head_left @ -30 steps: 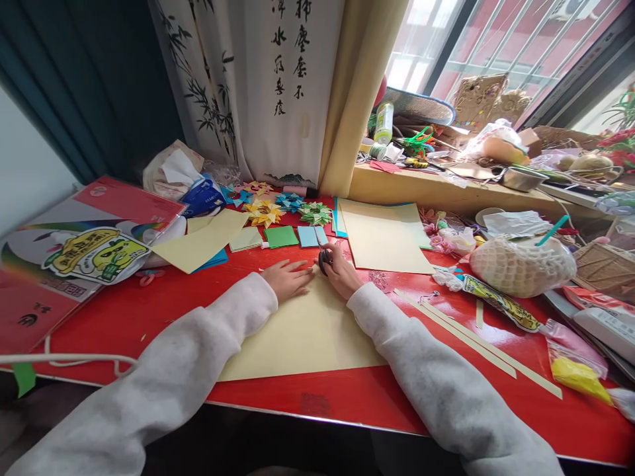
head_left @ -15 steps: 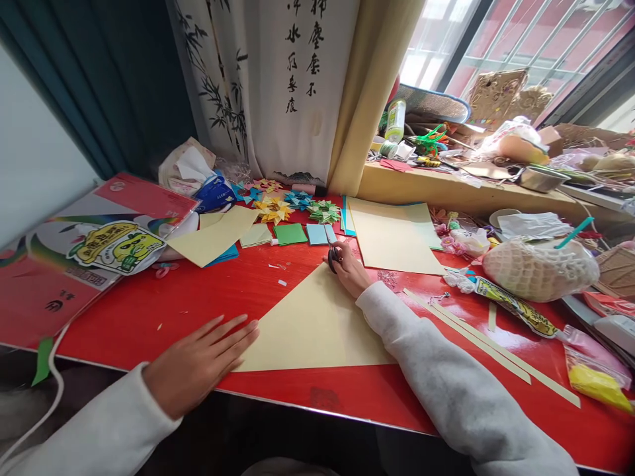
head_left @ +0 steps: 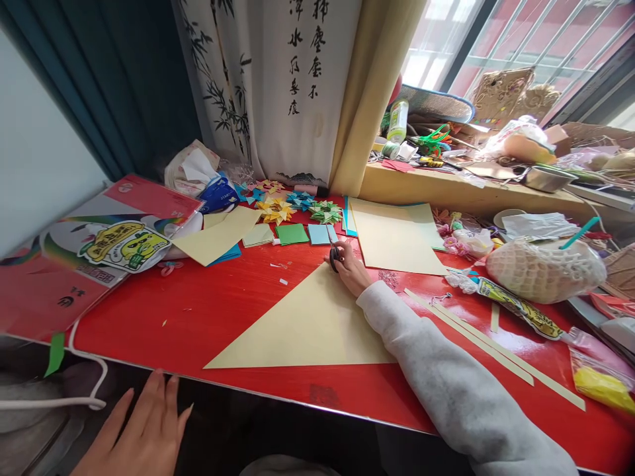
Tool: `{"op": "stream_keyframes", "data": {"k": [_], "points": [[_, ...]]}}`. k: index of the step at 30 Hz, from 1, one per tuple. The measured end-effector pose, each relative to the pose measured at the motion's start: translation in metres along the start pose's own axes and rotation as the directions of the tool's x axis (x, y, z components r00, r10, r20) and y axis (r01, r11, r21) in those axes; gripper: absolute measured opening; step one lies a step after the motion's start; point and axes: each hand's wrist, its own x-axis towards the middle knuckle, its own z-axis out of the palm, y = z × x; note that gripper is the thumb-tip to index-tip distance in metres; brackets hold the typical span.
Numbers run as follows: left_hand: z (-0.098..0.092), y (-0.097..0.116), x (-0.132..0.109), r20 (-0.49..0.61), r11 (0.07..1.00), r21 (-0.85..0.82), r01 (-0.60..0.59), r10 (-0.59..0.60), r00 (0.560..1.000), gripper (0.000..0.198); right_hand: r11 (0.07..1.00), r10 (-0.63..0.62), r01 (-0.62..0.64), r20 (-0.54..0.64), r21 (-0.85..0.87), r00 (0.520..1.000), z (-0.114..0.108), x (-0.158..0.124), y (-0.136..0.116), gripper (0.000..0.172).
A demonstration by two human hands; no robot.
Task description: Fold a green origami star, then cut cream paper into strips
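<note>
My right hand (head_left: 352,271) is closed around the black-handled scissors (head_left: 334,258), whose blades point away from me beside the light-blue paper squares (head_left: 319,234). Under my right wrist lies a cream sheet of paper (head_left: 297,330) in a triangle shape, its long side near the front edge of the table. My left hand (head_left: 143,426) hangs off the table's front edge at the lower left, fingers stretched out and nothing in it. A green pile of paper squares (head_left: 292,234) lies left of the blue ones.
Folded paper stars (head_left: 276,210) and cream sheets (head_left: 397,238) lie at the back of the red table (head_left: 149,330). Paper strips (head_left: 476,340) are to the right, near a net-wrapped object (head_left: 543,268). A pink folder (head_left: 44,291) covers the left side. Clutter fills the windowsill (head_left: 421,188).
My left hand has left the paper's left corner and moved down and left, off the table, uncovering that corner. My right hand and the scissors have stayed in place.
</note>
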Motion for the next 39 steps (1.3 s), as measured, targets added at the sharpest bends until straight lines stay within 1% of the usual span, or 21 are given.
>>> {"op": "stream_keyframes", "data": {"k": [1, 2, 3, 4, 5, 6, 7, 9, 10, 12, 14, 17, 20, 23, 25, 26, 29, 31, 34, 36, 39], "points": [[-0.005, 0.012, 0.014, -0.004, 0.987, 0.067, 0.146, -0.146, 0.989, 0.040, 1.000, 0.004, -0.004, 0.001, 0.012, 1.000, 0.000, 0.000, 0.000, 0.036], [-0.009, 0.024, 0.034, 0.043, 0.971, 0.117, 0.210, -0.216, 0.975, 0.043, 1.000, 0.006, -0.006, 0.002, 0.025, 1.000, 0.000, 0.000, -0.001, 0.036], [-0.011, 0.035, 0.058, 0.109, 0.973, 0.144, 0.178, -0.195, 0.975, 0.045, 0.999, 0.008, -0.008, 0.004, 0.037, 1.000, 0.000, 0.000, -0.001, 0.036], [-0.009, 0.044, 0.087, 0.198, 0.983, 0.130, 0.132, -0.156, 0.968, 0.044, 0.999, 0.009, -0.009, 0.006, 0.049, 1.000, 0.000, -0.001, -0.001, 0.037], [-0.005, 0.051, 0.117, 0.241, 0.984, 0.106, 0.144, -0.166, 0.956, 0.040, 0.998, 0.009, -0.010, 0.009, 0.061, 1.000, 0.000, -0.001, -0.001, 0.037], [0.002, 0.056, 0.149, 0.265, 0.985, 0.059, 0.163, -0.173, 0.948, 0.036, 0.997, 0.009, -0.010, 0.012, 0.072, 1.000, 0.000, -0.001, -0.002, 0.037], [0.012, 0.059, 0.180, 0.301, 0.988, -0.023, 0.153, -0.139, 0.944, 0.032, 0.996, 0.009, -0.011, 0.017, 0.084, 1.000, 0.000, -0.002, -0.002, 0.037], [0.038, 0.057, 0.232, 0.319, 0.985, -0.099, 0.142, -0.104, 0.942, 0.021, 0.994, 0.009, -0.012, 0.027, 0.109, 1.000, -0.001, -0.002, -0.002, 0.036], [0.051, 0.055, 0.252, 0.332, 0.981, -0.128, 0.148, -0.098, 0.938, 0.019, 0.992, 0.009, -0.013, 0.031, 0.122, 0.999, -0.001, -0.001, -0.002, 0.035], [0.076, 0.050, 0.277, 0.353, 0.969, -0.184, 0.164, -0.090, 0.931, 0.019, 0.989, 0.007, -0.011, 0.033, 0.149, 0.999, -0.002, -0.001, -0.002, 0.034], [0.093, 0.047, 0.287, 0.375, 0.954, -0.242, 0.176, -0.075, 0.924, 0.021, 0.985, 0.001, -0.005, 0.022, 0.172, 1.000, -0.002, 0.000, 0.000, 0.033], [0.104, 0.046, 0.287, 0.423, 0.925, -0.313, 0.215, -0.067, 0.904, 0.023, 0.981, -0.017, 0.025, -0.040, 0.192, 0.999, -0.003, 0.001, 0.001, 0.032], [0.105, 0.045, 0.282, 0.442, 0.888, -0.386, 0.249, -0.060, 0.895, 0.021, 0.979, -0.034, 0.065, -0.157, 0.193, 0.987, -0.004, 0.002, 0.003, 0.039], [0.105, 0.042, 0.278, 0.426, 0.832, -0.490, 0.260, -0.031, 0.904, 0.014, 0.975, -0.063, 0.127, -0.318, 0.183, 0.946, -0.006, 0.003, 0.005, 0.046], [0.103, 0.040, 0.275, 0.404, 0.781, -0.570, 0.257, -0.007, 0.915, 0.013, 0.976, -0.077, 0.148, -0.389, 0.157, 0.918, -0.008, 0.004, 0.006, 0.043], [0.102, 0.039, 0.273, 0.391, 0.752, -0.608, 0.255, 0.004, 0.920, 0.016, 0.979, -0.077, 0.145, -0.404, 0.142, 0.912, -0.008, 0.004, 0.005, 0.040], [0.099, 0.035, 0.270, 0.371, 0.666, -0.700, 0.260, 0.028, 0.928, 0.022, 0.987, -0.060, 0.116, -0.411, 0.112, 0.910, -0.012, 0.004, 0.001, 0.033], [0.097, 0.033, 0.268, 0.375, 0.609, -0.745, 0.274, 0.042, 0.926, 0.019, 0.990, -0.077, 0.118, -0.385, 0.082, 0.920, -0.017, 0.004, -0.004, 0.035], [0.094, 0.032, 0.269, 0.385, 0.531, -0.797, 0.287, 0.081, 0.919, 0.017, 0.989, -0.142, 0.132, -0.209, -0.060, 0.967, -0.026, 0.005, -0.012, 0.035], [0.093, 0.033, 0.271, 0.393, 0.490, -0.821, 0.293, 0.112, 0.913, 0.020, 0.979, -0.153, 0.136, -0.112, -0.149, 0.982, -0.031, 0.007, -0.016, 0.030], [0.094, 0.031, 0.272, 0.431, 0.447, -0.834, 0.324, 0.161, 0.888, 0.027, 0.976, -0.145, 0.124, -0.110, -0.180, 0.983, -0.037, 0.008, -0.017, 0.025]]}}
